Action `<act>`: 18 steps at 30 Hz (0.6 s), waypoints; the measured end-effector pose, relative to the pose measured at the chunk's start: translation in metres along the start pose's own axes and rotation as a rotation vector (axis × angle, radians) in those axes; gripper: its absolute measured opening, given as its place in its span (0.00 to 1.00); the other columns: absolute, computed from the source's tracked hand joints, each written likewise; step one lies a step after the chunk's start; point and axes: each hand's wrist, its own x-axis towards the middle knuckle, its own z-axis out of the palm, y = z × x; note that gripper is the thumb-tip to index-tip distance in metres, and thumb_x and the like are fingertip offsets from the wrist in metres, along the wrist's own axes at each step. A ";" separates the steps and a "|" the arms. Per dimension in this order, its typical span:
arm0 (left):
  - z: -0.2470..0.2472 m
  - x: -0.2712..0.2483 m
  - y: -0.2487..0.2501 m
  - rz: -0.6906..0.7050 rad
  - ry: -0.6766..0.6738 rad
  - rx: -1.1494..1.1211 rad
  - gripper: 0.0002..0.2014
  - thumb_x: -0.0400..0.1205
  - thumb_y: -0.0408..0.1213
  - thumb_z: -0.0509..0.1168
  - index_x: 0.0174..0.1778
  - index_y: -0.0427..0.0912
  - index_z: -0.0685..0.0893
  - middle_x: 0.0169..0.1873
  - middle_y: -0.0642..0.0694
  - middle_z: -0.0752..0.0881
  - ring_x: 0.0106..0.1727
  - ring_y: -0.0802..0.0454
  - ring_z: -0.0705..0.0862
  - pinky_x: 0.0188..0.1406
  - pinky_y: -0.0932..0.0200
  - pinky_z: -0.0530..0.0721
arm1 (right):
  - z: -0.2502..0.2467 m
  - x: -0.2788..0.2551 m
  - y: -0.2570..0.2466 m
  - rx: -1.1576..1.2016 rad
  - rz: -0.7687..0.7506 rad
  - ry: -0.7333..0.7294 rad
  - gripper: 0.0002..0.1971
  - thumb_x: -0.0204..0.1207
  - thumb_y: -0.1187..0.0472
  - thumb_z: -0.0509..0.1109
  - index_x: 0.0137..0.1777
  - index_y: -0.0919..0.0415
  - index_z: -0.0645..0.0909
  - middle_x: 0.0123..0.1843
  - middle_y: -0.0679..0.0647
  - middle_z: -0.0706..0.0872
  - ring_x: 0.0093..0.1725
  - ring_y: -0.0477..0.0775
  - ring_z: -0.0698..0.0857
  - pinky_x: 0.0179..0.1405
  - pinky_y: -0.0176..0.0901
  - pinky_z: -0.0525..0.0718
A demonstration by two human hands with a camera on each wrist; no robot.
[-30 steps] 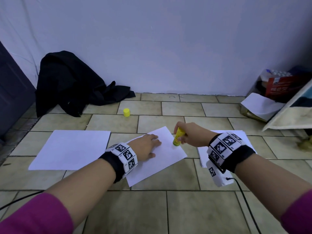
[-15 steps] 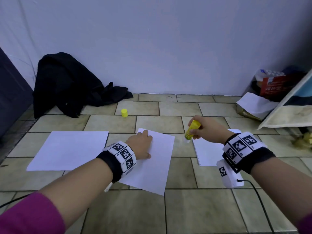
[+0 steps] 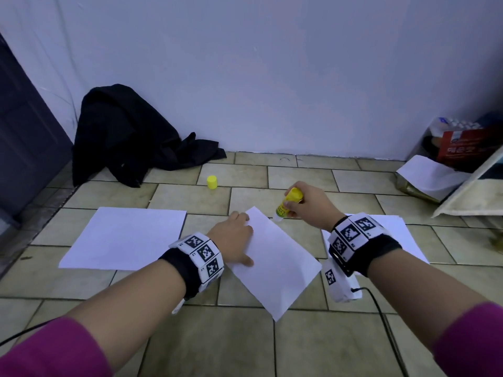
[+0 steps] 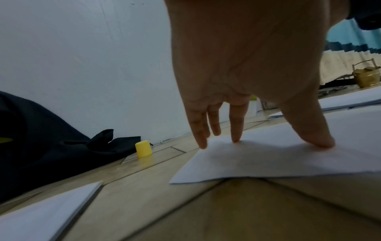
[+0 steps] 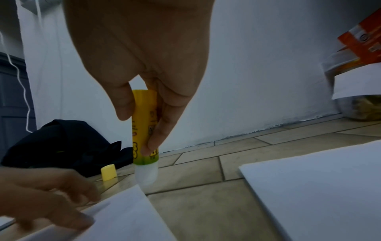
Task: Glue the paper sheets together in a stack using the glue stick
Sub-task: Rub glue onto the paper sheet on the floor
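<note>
A single white sheet (image 3: 275, 265) lies skewed on the tiled floor, one corner pointing away from me. My left hand (image 3: 235, 240) presses its straight fingers (image 4: 237, 130) and thumb on the sheet's (image 4: 268, 159) far left part. My right hand (image 3: 304, 204) grips the uncapped yellow glue stick (image 3: 288, 204), white tip down, just right of the sheet's far corner. In the right wrist view the glue stick (image 5: 145, 140) hangs over the floor beside that sheet's (image 5: 123, 216) corner. A paper stack (image 3: 125, 238) lies at the left, another paper stack (image 3: 402, 238) at the right under my right wrist.
The yellow glue cap (image 3: 212, 182) stands on the tiles beyond the sheets, also the cap (image 4: 143, 148). A black cloth heap (image 3: 130, 137) leans on the wall at the far left. Boxes and a loose paper (image 3: 432, 175) crowd the right corner. A cable (image 3: 381, 317) trails from my right wrist.
The left hand has turned the single sheet clockwise on the floor. The right hand lifted the glue stick off the sheet and moved it right and away.
</note>
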 end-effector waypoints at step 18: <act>0.001 0.001 0.000 -0.016 -0.023 -0.001 0.36 0.77 0.59 0.67 0.75 0.38 0.68 0.73 0.41 0.69 0.72 0.43 0.71 0.66 0.46 0.77 | 0.012 0.007 -0.014 -0.418 -0.071 -0.276 0.12 0.80 0.61 0.68 0.62 0.59 0.75 0.59 0.60 0.83 0.56 0.60 0.84 0.56 0.53 0.83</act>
